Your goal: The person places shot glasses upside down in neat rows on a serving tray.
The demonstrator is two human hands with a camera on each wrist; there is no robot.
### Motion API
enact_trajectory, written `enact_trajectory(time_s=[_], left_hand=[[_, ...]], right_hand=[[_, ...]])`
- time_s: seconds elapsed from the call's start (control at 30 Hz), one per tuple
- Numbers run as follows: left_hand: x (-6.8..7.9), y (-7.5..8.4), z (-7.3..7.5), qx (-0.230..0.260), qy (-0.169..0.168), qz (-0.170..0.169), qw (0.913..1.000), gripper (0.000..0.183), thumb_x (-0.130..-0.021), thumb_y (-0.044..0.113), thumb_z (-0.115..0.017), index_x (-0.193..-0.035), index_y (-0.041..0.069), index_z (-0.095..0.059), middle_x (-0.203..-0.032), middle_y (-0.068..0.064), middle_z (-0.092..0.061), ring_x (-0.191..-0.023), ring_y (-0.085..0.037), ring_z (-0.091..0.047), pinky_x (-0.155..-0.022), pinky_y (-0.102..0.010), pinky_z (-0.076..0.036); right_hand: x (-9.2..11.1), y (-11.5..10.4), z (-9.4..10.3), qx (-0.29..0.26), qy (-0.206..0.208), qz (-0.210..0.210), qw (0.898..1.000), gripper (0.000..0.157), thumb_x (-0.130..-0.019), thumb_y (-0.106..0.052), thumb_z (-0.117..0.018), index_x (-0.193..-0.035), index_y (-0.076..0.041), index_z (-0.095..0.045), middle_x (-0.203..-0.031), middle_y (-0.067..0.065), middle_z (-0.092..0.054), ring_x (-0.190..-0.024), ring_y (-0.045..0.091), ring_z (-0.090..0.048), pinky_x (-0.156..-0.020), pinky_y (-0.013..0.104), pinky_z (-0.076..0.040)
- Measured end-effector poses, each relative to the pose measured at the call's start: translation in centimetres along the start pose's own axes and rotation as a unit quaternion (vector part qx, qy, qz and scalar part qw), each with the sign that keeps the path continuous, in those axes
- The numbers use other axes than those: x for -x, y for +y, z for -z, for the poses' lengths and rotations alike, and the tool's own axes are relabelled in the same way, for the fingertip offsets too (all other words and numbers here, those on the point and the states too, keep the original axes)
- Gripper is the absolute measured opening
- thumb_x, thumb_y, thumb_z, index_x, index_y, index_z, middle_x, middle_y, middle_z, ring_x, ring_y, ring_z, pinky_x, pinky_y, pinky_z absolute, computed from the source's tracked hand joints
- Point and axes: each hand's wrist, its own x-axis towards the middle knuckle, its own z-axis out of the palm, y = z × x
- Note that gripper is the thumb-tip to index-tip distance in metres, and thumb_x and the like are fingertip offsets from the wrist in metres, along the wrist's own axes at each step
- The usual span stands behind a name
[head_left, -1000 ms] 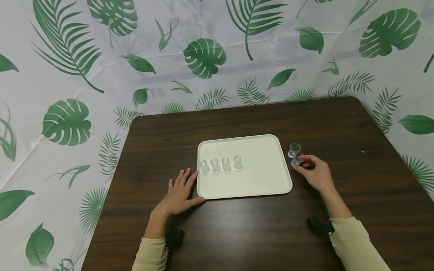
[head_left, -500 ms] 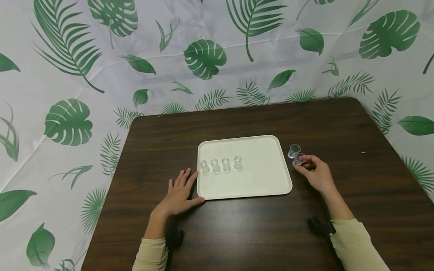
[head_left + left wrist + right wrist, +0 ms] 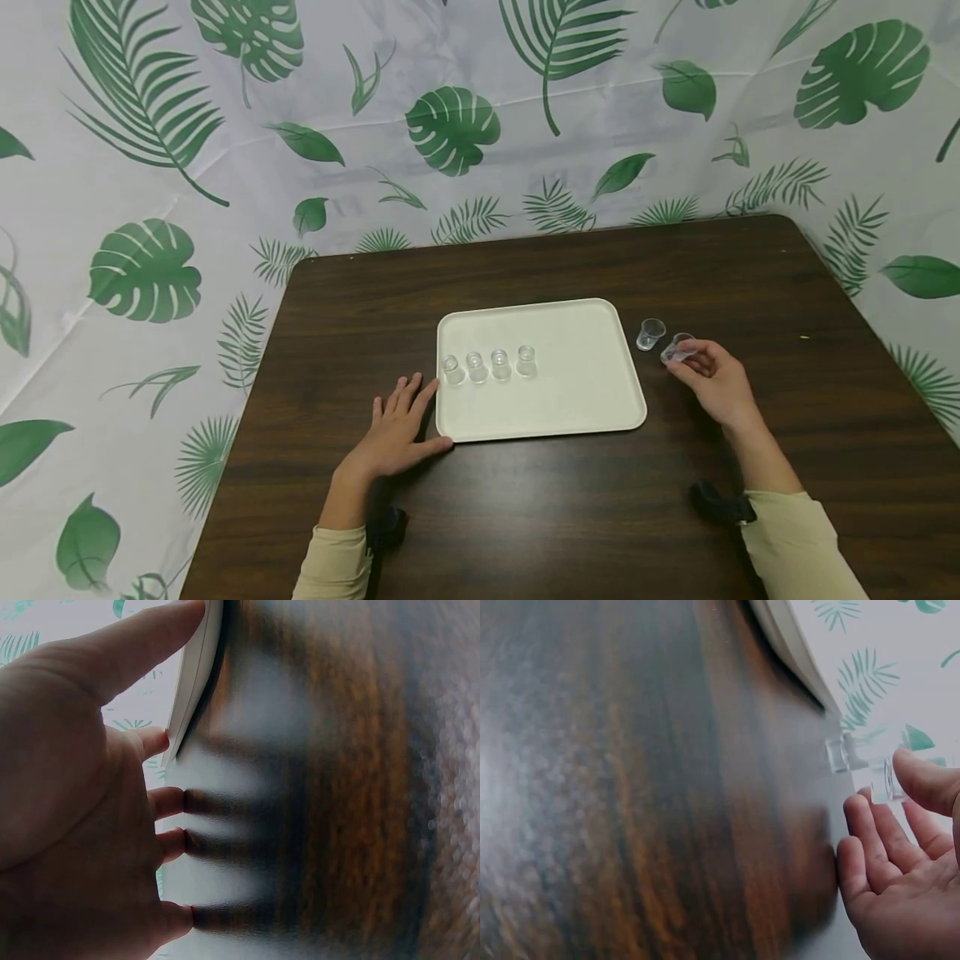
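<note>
My right hand (image 3: 717,385) pinches a small clear shot glass (image 3: 676,348) between thumb and fingers, right of the tray. The glass tilts a little in the head view; in the right wrist view the thumb overlaps part of this held shot glass (image 3: 883,784). A second clear shot glass (image 3: 650,334) stands mouth up on the table just to its left. On the left half of the cream tray (image 3: 573,404), several matching shot glasses (image 3: 500,364) form a row, bases up. My left hand (image 3: 396,432) lies spread, its thumb and index fingertip at the tray's near left corner.
The dark wood table (image 3: 540,508) carries the tray near its middle. Behind and to the sides hangs a white cloth (image 3: 360,175) with green leaf prints. A tiny yellow speck (image 3: 805,337) lies on the tabletop at the right.
My right hand has drawn slightly right with its shot glass, which now tilts and stands apart from the second glass. The left hand and the tray have stayed put.
</note>
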Motion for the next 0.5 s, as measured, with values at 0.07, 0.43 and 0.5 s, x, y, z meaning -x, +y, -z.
enact_trajectory(time_s=[0.07, 0.43, 0.5], left_hand=[[0.0, -0.1, -0.1, -0.002, -0.002, 0.001, 1.0, 0.095, -0.087, 0.063, -0.061, -0.158, 0.017, -0.018, -0.161, -0.02, -0.01, -0.148, -0.041, -0.002, -0.106, -0.073, -0.001], [0.0, 0.0, -0.1, 0.001, -0.003, 0.003, 1.0, 0.096, -0.087, 0.064, -0.061, -0.159, 0.017, -0.018, -0.162, -0.019, -0.009, -0.148, -0.04, -0.001, -0.106, -0.072, -0.001], [0.0, 0.0, -0.1, -0.004, -0.007, 0.004, 1.0, 0.095, -0.087, 0.063, -0.06, -0.159, 0.017, -0.017, -0.162, -0.019, -0.008, -0.148, -0.04, 0.0, -0.107, -0.071, -0.001]], right_hand=[[0.0, 0.0, 0.1, -0.009, 0.0, 0.001, 1.0, 0.033, -0.091, -0.009, -0.071, -0.116, 0.006, -0.054, -0.101, -0.024, -0.058, -0.092, -0.009, -0.058, -0.078, 0.008, -0.045], [0.3, -1.7, 0.2, -0.022, 0.019, -0.019, 0.999, 0.031, -0.093, -0.014, -0.068, -0.119, -0.004, -0.054, -0.106, -0.003, -0.056, -0.09, -0.006, -0.061, -0.074, 0.01, -0.047], [0.3, -2.2, 0.0, -0.018, 0.024, -0.024, 0.999, 0.032, -0.094, -0.017, -0.068, -0.12, -0.005, -0.054, -0.108, 0.0, -0.055, -0.089, -0.005, -0.062, -0.073, 0.012, -0.048]])
